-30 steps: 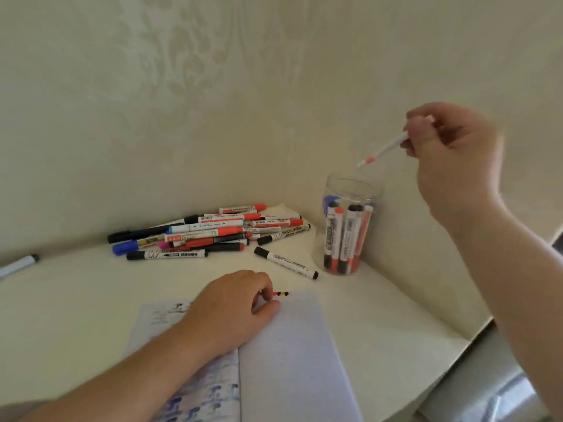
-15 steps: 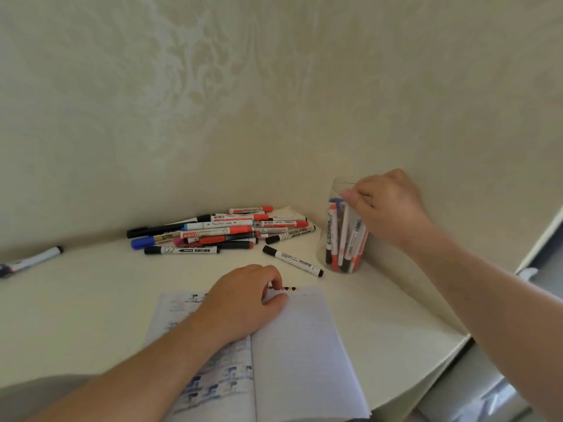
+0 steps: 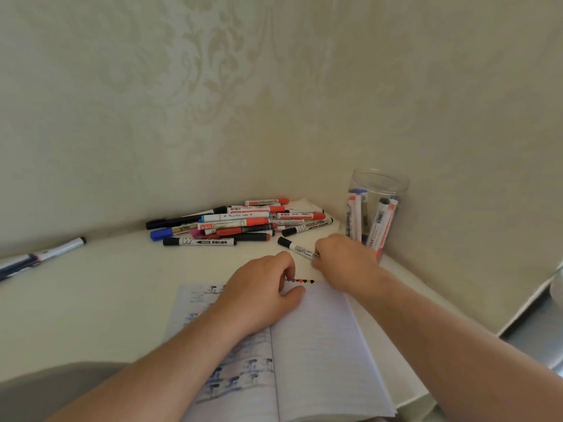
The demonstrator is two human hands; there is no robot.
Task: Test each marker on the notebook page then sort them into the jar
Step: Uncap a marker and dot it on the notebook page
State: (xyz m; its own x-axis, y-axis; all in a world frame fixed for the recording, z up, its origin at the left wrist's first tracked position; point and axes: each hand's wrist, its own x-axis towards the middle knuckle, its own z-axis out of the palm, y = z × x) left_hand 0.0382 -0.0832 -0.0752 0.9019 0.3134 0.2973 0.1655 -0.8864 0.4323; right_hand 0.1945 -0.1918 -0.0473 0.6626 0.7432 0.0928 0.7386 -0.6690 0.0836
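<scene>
1. Head view, nearest the camera: two bare forearms reach forward over an open white lined notebook (image 3: 323,345) that lies on a cream tabletop (image 3: 91,300). Its left page carries blue and dark scribbles; the right page is mostly blank.
2. The left hand (image 3: 259,290) rests on the notebook across the centre fold, fingers loosely curled downward with the thumb lying on the right page. It grips nothing that can be seen.
3. Just beyond the left fingertips, a short row of small coloured test dots (image 3: 301,281) sits at the top edge of the right page.
4. The right hand (image 3: 344,260) is just past the notebook's top right corner, palm down, its fingers curled round the near end of a white black-capped marker (image 3: 297,247) that lies on the tabletop. The capped end points away to the left. Whether the marker is lifted off the surface cannot be told.
5. Farther back, a loose pile of red, black, blue and pink capped markers (image 3: 240,222) lies near the corner of the wall, most of them roughly parallel.
6. Right of the pile, beyond the right hand, a clear plastic cylindrical jar (image 3: 377,208) stands upright with its mouth open. Several markers with red, blue and dark ends stand inside it, leaning against the wall of the jar.
7. Far left, well apart from the pile, a lone white marker with a black cap (image 3: 45,252) lies on the tabletop.
8. Behind everything rises a pale patterned wall (image 3: 243,86).
</scene>
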